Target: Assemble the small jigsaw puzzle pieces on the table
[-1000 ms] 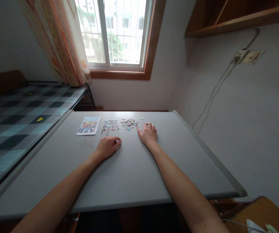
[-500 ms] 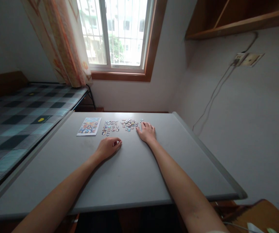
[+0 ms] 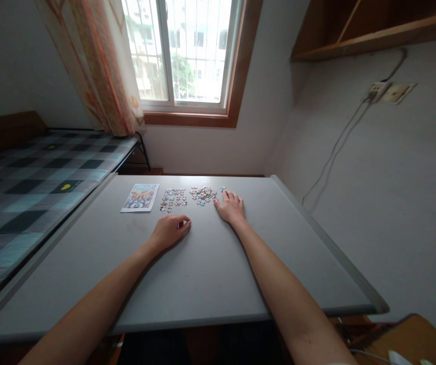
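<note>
My left hand (image 3: 170, 229) rests on its side on the grey table, in front of a rough grid of small jigsaw pieces (image 3: 173, 198). Its fingers are curled, the tips close to the thumb, and nothing shows in the gap between. My right hand (image 3: 231, 207) lies palm down with its fingers spread, its thumb at the edge of a heap of loose jigsaw pieces (image 3: 203, 194). Just beyond its fingertips is a single jigsaw piece (image 3: 223, 188). Left of the grid lies a sheet with a colourful printed picture (image 3: 140, 198).
The grey table (image 3: 198, 284) has a raised rim on both sides. A bed with a checked cover (image 3: 66, 170) stands along the left. On the right wall a cable (image 3: 331, 152) hangs from a socket (image 3: 379, 92), below a wooden shelf (image 3: 385, 40). A wooden seat (image 3: 407, 337) is at lower right.
</note>
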Demonstrator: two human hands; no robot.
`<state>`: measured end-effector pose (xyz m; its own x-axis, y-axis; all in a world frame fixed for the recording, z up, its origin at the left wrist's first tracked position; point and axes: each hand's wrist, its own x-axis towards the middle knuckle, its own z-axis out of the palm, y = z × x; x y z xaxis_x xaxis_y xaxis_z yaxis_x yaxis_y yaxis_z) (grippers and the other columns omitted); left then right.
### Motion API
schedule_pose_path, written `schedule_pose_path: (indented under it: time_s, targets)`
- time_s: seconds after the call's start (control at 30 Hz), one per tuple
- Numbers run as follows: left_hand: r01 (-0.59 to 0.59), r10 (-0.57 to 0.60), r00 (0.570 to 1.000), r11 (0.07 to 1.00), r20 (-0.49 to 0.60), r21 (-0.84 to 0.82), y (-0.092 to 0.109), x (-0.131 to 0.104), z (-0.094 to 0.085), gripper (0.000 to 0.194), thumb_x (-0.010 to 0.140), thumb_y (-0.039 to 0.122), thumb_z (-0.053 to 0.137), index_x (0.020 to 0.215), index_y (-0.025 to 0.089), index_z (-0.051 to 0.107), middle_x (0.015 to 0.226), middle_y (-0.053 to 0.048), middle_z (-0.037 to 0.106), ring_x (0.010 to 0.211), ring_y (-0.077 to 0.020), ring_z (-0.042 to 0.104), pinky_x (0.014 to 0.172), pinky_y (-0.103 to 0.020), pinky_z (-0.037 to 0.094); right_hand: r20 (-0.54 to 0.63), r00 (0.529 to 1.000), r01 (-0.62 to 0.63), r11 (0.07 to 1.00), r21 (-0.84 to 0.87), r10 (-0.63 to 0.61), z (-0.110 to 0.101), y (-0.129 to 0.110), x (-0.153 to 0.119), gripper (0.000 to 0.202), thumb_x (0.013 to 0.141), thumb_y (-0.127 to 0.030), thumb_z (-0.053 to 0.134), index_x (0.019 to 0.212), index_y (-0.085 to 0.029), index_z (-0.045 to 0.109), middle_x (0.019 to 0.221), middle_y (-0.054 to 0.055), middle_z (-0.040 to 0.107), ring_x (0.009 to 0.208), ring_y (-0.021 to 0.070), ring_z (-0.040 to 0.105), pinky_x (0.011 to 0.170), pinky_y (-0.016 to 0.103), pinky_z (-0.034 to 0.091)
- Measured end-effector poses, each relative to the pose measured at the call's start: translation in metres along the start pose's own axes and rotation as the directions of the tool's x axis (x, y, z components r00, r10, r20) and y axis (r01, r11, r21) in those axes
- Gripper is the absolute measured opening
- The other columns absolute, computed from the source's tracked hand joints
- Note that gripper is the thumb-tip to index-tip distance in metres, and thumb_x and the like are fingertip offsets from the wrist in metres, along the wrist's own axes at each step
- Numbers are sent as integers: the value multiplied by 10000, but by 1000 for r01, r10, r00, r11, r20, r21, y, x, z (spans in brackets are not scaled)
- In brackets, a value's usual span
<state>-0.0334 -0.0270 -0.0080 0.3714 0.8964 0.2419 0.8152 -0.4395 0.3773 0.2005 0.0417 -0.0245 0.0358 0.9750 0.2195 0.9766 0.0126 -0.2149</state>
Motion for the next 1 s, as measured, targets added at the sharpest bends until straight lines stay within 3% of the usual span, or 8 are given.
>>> schedule_pose_path:
  time_s: [0.23,0.53,1.0]
  targets:
    - [2,-2,1000,1000,-4,6,-1,0,2,275,874,391,478,892,240,707,696,1,676,586,-121,564,568,-222,342,-21,1000,-4,1000,2,4,-1,0,-1,630,901,-560,295,1365,-150,415,1422,109,410,1298,268,303,1062,392,219]
    - [9,-9,1000,1000,-6,19,1,0,0,288,873,393,471,895,237,712,686,2,673,585,-118,566,567,-219,357,33,999,-11,1000,-20,12,-4,-2,-1,644,901,-582,264,1387,-180,394,1450,95,371,1317,269,267,1067,408,199]
    - [10,-10,1000,1000,8,-2,2,0,-1,290,875,395,470,896,236,711,709,-5,679,605,-125,573,578,-222,361,-61,995,-77,994,83,83,-3,0,-3,626,896,-553,345,1364,-143,412,1349,149,469,1240,272,380,1027,391,257]
